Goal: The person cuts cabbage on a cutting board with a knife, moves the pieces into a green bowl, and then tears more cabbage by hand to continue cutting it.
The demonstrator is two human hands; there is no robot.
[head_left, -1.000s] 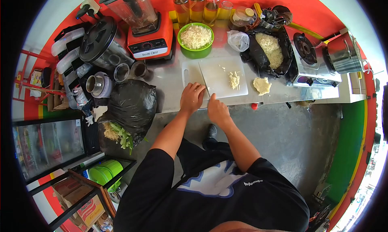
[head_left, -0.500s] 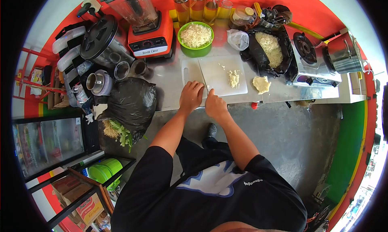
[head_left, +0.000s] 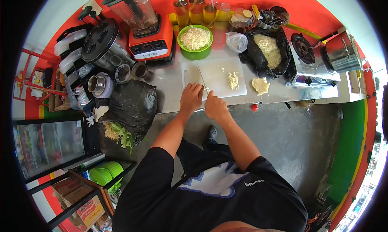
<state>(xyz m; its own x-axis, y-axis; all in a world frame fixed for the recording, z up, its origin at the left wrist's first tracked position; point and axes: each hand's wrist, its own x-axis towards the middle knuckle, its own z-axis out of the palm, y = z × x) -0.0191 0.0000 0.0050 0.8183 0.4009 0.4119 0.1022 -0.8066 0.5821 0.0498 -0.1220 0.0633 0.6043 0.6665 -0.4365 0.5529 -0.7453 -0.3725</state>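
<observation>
On the near edge of a white cutting board (head_left: 226, 76), my right hand (head_left: 217, 107) is wrapped round the handle of a knife (head_left: 202, 77), whose thin blade points away across the board. Just left of the blade, my left hand (head_left: 191, 97) rests with curled fingers; what they hold is too small to make out. Pale cut strips (head_left: 233, 81) lie in a small pile on the board's right part, with a few bits near the blade. A pale, uneven lump (head_left: 260, 86) sits on the counter right of the board.
Behind the board stands a green bowl (head_left: 195, 54) of pale shreds, beside a red blender (head_left: 150, 44). A black bag (head_left: 289, 56) of shreds and a stove (head_left: 315, 66) are at the right. A black plastic bag (head_left: 133, 104) lies at the left.
The whole view has shifted very slightly. Both hands stay at the near edge of the board, with my right hand still on the knife.
</observation>
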